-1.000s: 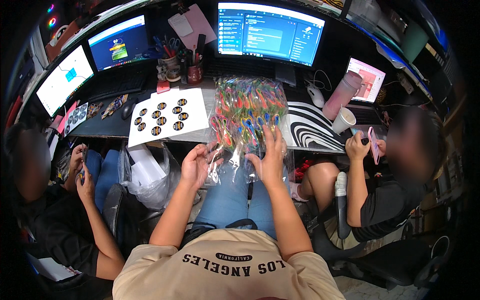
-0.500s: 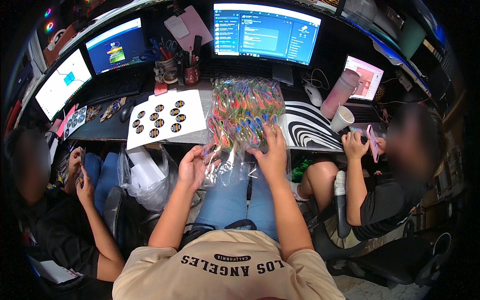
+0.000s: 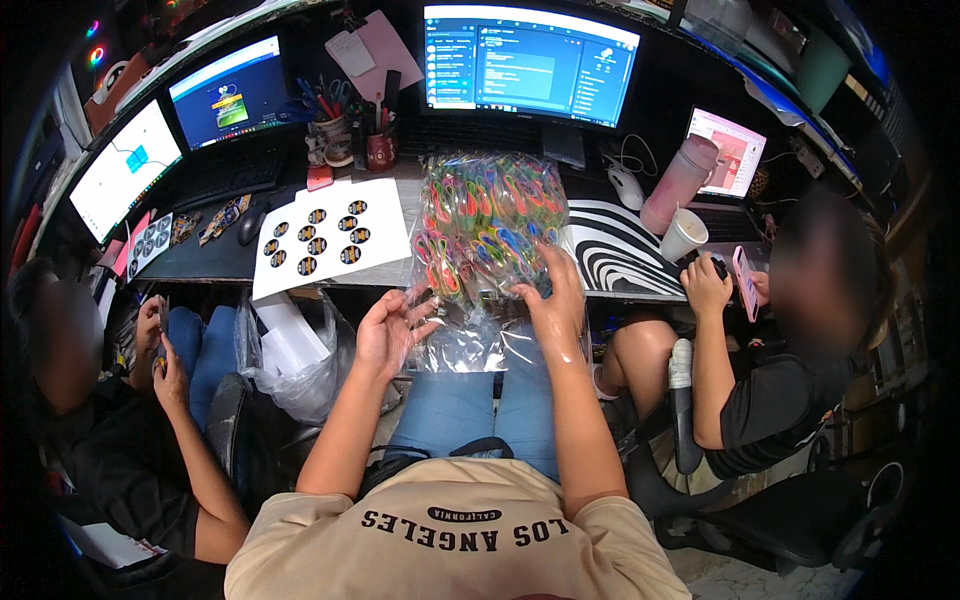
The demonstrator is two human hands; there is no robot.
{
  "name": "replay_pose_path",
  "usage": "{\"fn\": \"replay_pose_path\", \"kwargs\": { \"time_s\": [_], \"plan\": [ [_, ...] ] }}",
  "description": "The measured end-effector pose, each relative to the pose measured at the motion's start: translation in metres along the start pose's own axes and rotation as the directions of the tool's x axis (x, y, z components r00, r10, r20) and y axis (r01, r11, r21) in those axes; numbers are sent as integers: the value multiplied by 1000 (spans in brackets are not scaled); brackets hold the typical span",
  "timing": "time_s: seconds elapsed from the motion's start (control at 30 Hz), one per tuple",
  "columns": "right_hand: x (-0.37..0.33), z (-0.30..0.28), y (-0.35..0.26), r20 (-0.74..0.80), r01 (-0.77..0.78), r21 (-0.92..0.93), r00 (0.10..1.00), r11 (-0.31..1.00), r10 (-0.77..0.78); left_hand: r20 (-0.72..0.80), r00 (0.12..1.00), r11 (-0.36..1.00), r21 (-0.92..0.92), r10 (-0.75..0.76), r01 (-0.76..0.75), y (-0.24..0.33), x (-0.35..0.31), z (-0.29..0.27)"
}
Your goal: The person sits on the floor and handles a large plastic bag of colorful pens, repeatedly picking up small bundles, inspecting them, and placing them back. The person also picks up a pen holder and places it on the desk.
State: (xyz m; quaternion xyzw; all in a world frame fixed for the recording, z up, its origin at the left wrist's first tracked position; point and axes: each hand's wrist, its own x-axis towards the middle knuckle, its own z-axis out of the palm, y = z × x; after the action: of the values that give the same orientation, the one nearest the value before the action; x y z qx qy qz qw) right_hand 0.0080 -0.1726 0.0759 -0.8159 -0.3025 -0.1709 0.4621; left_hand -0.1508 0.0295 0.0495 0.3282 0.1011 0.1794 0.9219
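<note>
A clear plastic bag [image 3: 455, 345] lies over the desk's front edge, its loose end hanging toward my lap. Inside it are many colourful looped strips [image 3: 490, 205], bundled in rows of red, green, yellow and blue. My left hand [image 3: 385, 332] is at the bag's lower left side, fingers half curled and apart, touching the film. On the right side, my right hand [image 3: 560, 310] rests against the bag, thumb pointing inward and fingers raised apart. Glare on the film blurs where the fingertips meet it.
To the left lies a white sheet with round black stickers [image 3: 335, 240]. Right of the bag are a black-and-white striped sheet [image 3: 625, 250], a paper cup [image 3: 684, 235] and a pink tumbler [image 3: 680, 185]. People holding phones sit on both sides. A monitor [image 3: 530, 65] stands behind.
My right hand has shifted slightly right and down, its thumb and fingers spreading near the strips. Several blue and green strips beside it have moved. My left hand stays almost in place.
</note>
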Motion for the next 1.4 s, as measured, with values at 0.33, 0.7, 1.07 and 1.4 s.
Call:
{"fn": "replay_pose_path", "kwargs": {
  "time_s": [0.33,0.7,1.07,1.4],
  "plan": [
    [1,-5,1,-2,49,70,999,996,-49,1,1000,1000,30,-6,6,-1,0,0],
    [-13,14,-10,-45,97,-63,994,993,-100,-2,1000,999,18,-29,29,0,-2,5],
    [-3,15,-17,48,36,-160,998,986,-28,0,1000,1000,24,-19,19,-1,0,0],
    [-1,28,-28,-21,-7,-279,1000,960,1,-9,998,956,288,67,-61,-3,24,-14]
  ]
}}
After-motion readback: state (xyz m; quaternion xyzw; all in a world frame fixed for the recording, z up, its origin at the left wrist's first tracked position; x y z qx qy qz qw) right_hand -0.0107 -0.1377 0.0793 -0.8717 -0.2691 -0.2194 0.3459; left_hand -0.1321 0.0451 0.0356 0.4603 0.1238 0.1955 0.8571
